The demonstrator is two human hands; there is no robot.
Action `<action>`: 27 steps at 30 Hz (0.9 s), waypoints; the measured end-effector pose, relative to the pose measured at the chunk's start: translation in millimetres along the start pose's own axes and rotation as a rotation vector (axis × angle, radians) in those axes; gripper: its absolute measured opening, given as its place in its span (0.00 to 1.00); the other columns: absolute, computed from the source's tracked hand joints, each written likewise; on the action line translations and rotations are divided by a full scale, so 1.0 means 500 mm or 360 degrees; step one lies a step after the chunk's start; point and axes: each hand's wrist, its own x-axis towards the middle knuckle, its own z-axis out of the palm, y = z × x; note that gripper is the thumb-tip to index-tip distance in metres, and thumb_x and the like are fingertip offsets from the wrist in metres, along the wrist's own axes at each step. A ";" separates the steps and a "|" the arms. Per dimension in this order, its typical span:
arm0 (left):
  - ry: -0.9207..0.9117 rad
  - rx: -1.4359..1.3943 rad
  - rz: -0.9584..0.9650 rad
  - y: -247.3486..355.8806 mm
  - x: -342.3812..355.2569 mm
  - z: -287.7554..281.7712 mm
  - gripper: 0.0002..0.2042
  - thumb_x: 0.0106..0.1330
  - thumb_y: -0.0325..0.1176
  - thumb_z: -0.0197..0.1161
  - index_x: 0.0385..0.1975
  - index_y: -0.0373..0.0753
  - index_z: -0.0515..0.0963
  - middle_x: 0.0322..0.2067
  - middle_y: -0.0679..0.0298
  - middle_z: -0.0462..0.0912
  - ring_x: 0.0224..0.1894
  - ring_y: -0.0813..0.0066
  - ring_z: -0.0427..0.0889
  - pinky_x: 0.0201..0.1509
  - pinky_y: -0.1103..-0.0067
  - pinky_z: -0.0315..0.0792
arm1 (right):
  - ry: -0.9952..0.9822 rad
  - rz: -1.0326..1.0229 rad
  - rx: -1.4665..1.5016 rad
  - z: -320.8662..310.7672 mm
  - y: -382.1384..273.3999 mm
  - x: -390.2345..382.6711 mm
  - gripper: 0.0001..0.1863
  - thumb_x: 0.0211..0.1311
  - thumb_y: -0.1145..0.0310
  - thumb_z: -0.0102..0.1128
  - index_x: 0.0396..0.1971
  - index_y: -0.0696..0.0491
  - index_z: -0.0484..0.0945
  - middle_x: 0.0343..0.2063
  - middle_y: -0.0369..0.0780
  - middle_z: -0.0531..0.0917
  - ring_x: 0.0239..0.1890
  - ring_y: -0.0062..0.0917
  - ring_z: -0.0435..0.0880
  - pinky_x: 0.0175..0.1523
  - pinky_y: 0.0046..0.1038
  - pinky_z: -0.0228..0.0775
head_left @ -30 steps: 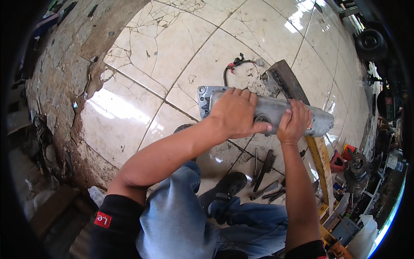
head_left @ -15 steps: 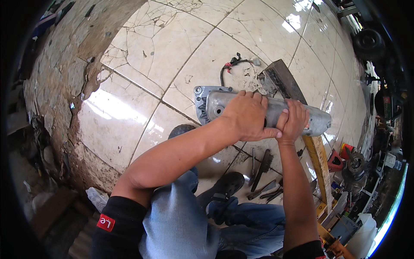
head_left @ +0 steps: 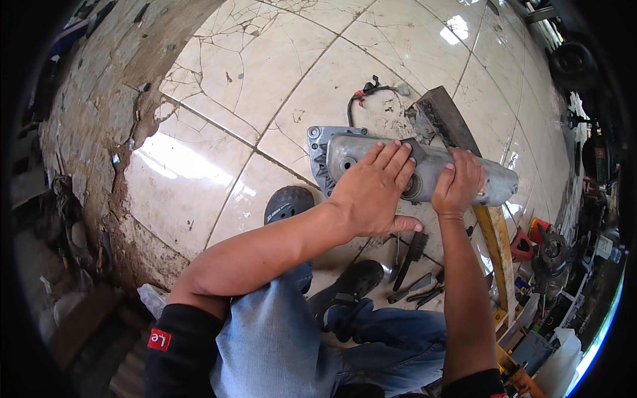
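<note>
A long grey cast-metal engine cover [head_left: 434, 164] lies across the view, its left end over a ribbed metal plate [head_left: 318, 142] with bolt holes. My left hand [head_left: 370, 189] rests flat on its left half, fingers stretched out and thumb apart, over the near edge. Toward the right end, my right hand [head_left: 459, 182] is wrapped over the cover, its fingers on top and the thumb beside them. A round hole in the cover shows between my hands. Beyond the plate lies a short dark cable [head_left: 352, 109] with red tape and a pale connector.
A dark rectangular block [head_left: 450, 123] lies just behind the cover. From its right end a yellow bar [head_left: 494, 249] runs toward me. A brush [head_left: 409, 259] and other hand tools lie near my shoes [head_left: 358, 278]. Parts and containers crowd the right side. The floor tiles are cracked.
My left hand has opened out, its thumb moving away from my right hand. The two hands are now apart, and the hole between them has come into view.
</note>
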 end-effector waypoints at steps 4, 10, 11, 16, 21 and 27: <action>-0.0093 0.0023 -0.0341 -0.074 -0.034 -0.080 0.50 0.60 0.73 0.51 0.63 0.25 0.66 0.64 0.42 0.68 0.68 0.46 0.66 0.74 0.57 0.55 | 0.0036 -0.0001 -0.0036 -0.002 0.008 -0.002 0.19 0.61 0.63 0.48 0.48 0.51 0.80 0.49 0.39 0.82 0.60 0.39 0.75 0.69 0.48 0.49; -0.0100 0.0043 -0.0114 -0.007 -0.011 -0.049 0.51 0.60 0.75 0.49 0.62 0.24 0.67 0.65 0.42 0.68 0.70 0.49 0.65 0.74 0.57 0.54 | -0.0002 -0.0017 -0.0042 -0.001 0.003 0.001 0.19 0.62 0.62 0.48 0.49 0.51 0.80 0.49 0.40 0.82 0.59 0.39 0.75 0.69 0.47 0.50; -0.0108 0.0041 -0.0043 0.003 -0.009 -0.040 0.51 0.60 0.75 0.48 0.63 0.24 0.67 0.65 0.43 0.68 0.70 0.50 0.64 0.75 0.57 0.53 | 0.0008 -0.0022 -0.0037 0.001 0.001 0.002 0.19 0.62 0.62 0.48 0.48 0.51 0.80 0.49 0.40 0.82 0.59 0.39 0.75 0.69 0.47 0.50; -0.0199 -0.0036 -0.0464 -0.094 -0.037 -0.083 0.52 0.62 0.76 0.42 0.67 0.27 0.63 0.66 0.45 0.67 0.71 0.51 0.62 0.76 0.56 0.49 | 0.0023 -0.0015 -0.0019 -0.004 0.005 0.000 0.19 0.62 0.62 0.47 0.48 0.51 0.80 0.49 0.40 0.82 0.59 0.40 0.75 0.69 0.48 0.50; -0.0133 0.0183 -0.0366 -0.053 -0.051 -0.089 0.41 0.70 0.65 0.44 0.65 0.27 0.66 0.66 0.44 0.68 0.69 0.47 0.66 0.74 0.59 0.55 | 0.0017 -0.0009 -0.0008 0.000 0.004 0.002 0.18 0.62 0.63 0.48 0.48 0.50 0.80 0.49 0.40 0.81 0.59 0.39 0.75 0.69 0.47 0.49; -0.0152 0.0013 -0.0472 -0.072 -0.062 -0.136 0.25 0.72 0.46 0.49 0.57 0.31 0.76 0.56 0.48 0.78 0.57 0.50 0.77 0.62 0.61 0.66 | 0.0045 0.0002 -0.0041 -0.002 0.012 -0.002 0.18 0.61 0.63 0.48 0.47 0.51 0.80 0.49 0.40 0.82 0.59 0.39 0.75 0.70 0.47 0.49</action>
